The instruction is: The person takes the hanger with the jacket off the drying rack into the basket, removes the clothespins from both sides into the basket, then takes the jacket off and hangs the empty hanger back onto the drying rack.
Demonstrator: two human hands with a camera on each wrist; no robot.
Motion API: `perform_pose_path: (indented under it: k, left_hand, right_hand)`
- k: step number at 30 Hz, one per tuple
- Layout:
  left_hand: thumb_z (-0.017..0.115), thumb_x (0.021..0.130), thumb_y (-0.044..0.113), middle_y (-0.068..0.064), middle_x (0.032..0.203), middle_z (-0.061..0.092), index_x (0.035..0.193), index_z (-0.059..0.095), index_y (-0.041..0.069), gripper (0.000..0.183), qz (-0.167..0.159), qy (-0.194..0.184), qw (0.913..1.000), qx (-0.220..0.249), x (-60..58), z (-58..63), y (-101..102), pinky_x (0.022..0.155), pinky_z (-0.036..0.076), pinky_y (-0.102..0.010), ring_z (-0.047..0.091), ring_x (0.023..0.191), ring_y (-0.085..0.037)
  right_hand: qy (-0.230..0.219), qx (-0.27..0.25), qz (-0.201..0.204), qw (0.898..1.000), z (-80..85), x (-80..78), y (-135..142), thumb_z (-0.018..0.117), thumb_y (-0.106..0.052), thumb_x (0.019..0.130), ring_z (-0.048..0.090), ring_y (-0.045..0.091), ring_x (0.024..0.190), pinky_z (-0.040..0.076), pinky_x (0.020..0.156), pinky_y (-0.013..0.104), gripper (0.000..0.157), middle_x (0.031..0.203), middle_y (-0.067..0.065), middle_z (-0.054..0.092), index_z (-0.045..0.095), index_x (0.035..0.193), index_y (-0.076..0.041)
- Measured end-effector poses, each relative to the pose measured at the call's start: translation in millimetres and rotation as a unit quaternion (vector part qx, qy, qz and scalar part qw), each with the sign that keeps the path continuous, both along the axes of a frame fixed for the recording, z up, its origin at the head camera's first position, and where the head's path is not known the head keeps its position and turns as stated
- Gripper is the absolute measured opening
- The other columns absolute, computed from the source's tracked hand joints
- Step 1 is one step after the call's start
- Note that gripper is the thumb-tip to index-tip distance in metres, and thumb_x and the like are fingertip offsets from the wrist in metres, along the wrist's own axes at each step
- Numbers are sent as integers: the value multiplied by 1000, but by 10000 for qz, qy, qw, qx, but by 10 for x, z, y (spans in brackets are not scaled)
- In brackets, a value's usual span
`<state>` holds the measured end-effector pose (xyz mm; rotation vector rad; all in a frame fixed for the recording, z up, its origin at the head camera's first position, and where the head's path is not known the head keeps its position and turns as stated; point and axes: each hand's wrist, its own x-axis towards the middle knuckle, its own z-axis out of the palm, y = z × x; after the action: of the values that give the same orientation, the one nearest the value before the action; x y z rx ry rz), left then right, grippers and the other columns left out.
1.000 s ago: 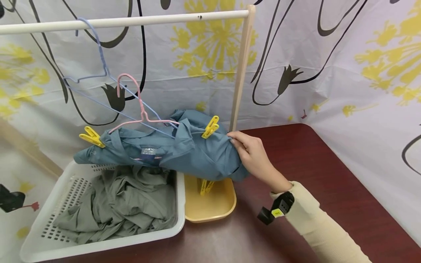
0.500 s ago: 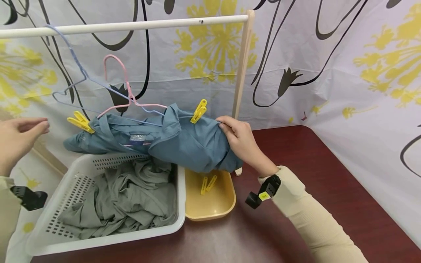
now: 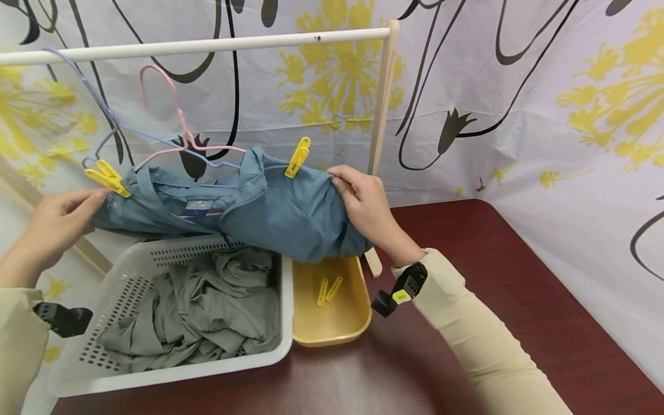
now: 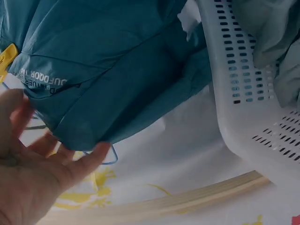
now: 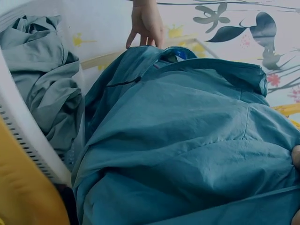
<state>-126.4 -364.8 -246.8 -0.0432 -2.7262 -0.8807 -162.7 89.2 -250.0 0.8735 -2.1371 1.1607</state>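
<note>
A blue jacket on a pink hanger is stretched between both hands, above the baskets. My left hand holds the edge of its left shoulder, just below a yellow clothespin; its fingers lie loosely along the cloth. My right hand pinches the other shoulder, right of a second yellow clothespin. The pink hook stands free of the white rail. Printed lettering shows on the jacket. A blue hanger hangs from the rail, its lower part behind the jacket.
A white perforated basket holds crumpled grey-green cloth. Beside it, a yellow tray contains loose clothespins. A wooden post supports the rail. The dark red table extends to the right.
My left hand has come in from the left and reached the jacket's left shoulder. The jacket and pink hanger have shifted up and left with my right hand; the blue hanger's hook also appears further left.
</note>
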Motion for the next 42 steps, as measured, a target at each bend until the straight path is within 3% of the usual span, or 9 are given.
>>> perform_pose_path:
  k: [4,8,15,19,22,27,31,36,42]
  left_hand:
    - [45,97,32,-9,142,34,139,38,1,53,39,94,9996,255,112,-51,-49,105,30,-35,27,130,-10]
    - [59,90,27,-20,147,23,143,33,11,61,223,195,9993,218,245,-78,-78,101,12,-66,11,135,-39]
    - [67,82,4,-32,134,31,140,34,0,67,474,306,9974,-439,508,-190,-141,96,19,-68,22,126,-51]
    - [68,74,-12,-33,127,36,135,40,-5,67,221,636,9953,-701,603,-399,-300,90,22,-71,28,117,-54]
    - [69,74,-10,-23,129,41,136,44,5,68,74,1019,9906,-907,626,-654,-514,91,26,-68,33,123,-43]
    - [71,65,-18,-15,120,47,130,52,6,72,-178,1329,9885,-696,709,-908,-634,100,36,-34,42,115,-22]
    - [73,59,-20,-15,109,51,121,55,-6,67,-329,1344,9884,-623,828,-944,-524,88,42,-18,47,100,-22]
    - [76,57,-15,-20,104,51,118,54,-11,64,-180,763,9917,-1015,985,-947,-386,64,52,-37,51,86,-38]
    - [77,60,-9,-35,106,46,115,51,-18,61,3,-4,9937,-1124,1139,-909,-246,62,47,-58,44,89,-54]
  right_hand:
    - [-129,-116,32,9998,39,15,-68,52,-6,94,57,17,66,47,66,31,17,94,11,67,65,102,-1]
    - [-347,-177,66,9992,2,35,-127,51,-7,94,62,18,81,48,72,30,18,98,11,66,65,104,-2]
    - [-655,-122,215,9975,-151,156,-214,51,-6,94,61,16,75,48,70,29,19,97,10,67,65,105,-3]
    - [-822,21,406,9958,-243,275,-231,51,-6,94,59,13,72,49,68,28,19,95,9,67,65,106,-2]
    - [-901,153,504,9945,-317,366,-218,51,-6,94,55,10,65,47,64,26,18,88,6,66,65,105,-3]
    - [-857,440,466,9943,-441,483,-180,52,-7,94,39,8,49,41,54,25,18,73,1,60,66,105,-4]
    - [-808,589,621,9931,-522,524,-151,54,-5,92,53,10,59,49,64,26,19,87,7,66,65,108,-2]
    - [-797,881,943,9884,-591,524,-125,55,-2,91,59,21,104,49,86,31,21,108,12,65,65,109,-1]
    - [-566,1215,1130,9845,-660,504,-116,57,0,88,60,23,102,48,86,27,22,105,13,66,65,108,0]
